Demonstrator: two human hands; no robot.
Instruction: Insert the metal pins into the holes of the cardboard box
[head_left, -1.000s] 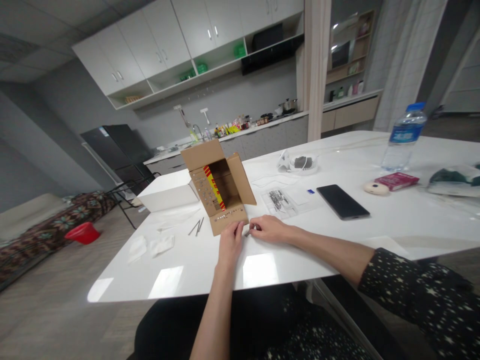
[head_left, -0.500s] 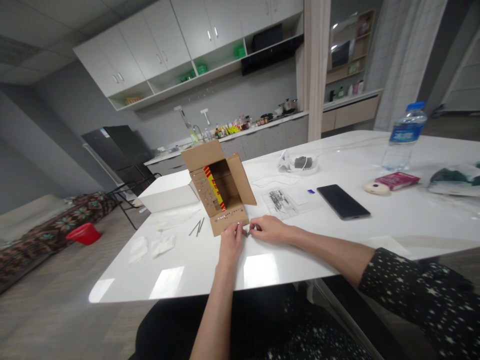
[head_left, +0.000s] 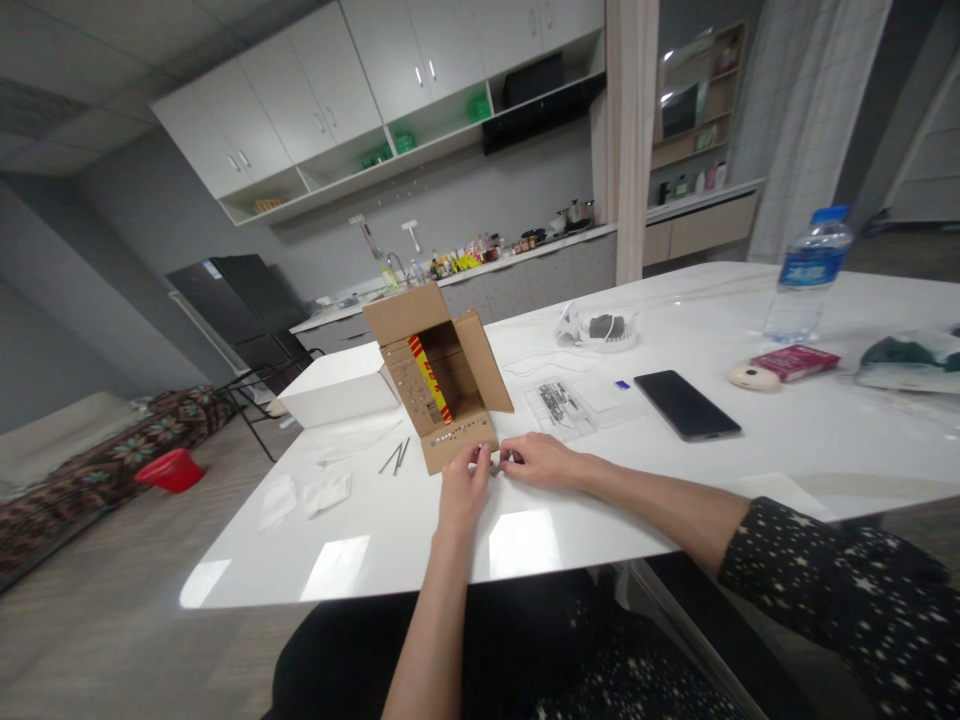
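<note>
An open cardboard box (head_left: 480, 365) stands on the white table, its lower flap (head_left: 442, 455) folded toward me. Small round pale and dark pieces dot its left flap and lower flap. At the lower flap's near right corner, my left hand (head_left: 463, 485) is closed, with thumb and forefinger pinched. Just right of it, my right hand (head_left: 536, 460) rests on the table, fingers curled in a pinch toward the left one. A tiny greyish thing (head_left: 495, 468) shows between the fingertips, too small to name. Several thin metal-looking sticks (head_left: 400, 457) lie left of the flap.
White crumpled tissues (head_left: 326, 494) and a white box (head_left: 337, 385) are to the left. A black phone (head_left: 686, 404), a clear plastic bag (head_left: 562, 408), a white-corded device (head_left: 596, 327), a red packet (head_left: 795, 361) and a water bottle (head_left: 806, 275) stand or lie to the right.
My left fingers have shifted very slightly beside the flap corner, the thumb now raised a little more. My right hand keeps its place, and the box and other objects have not moved.
</note>
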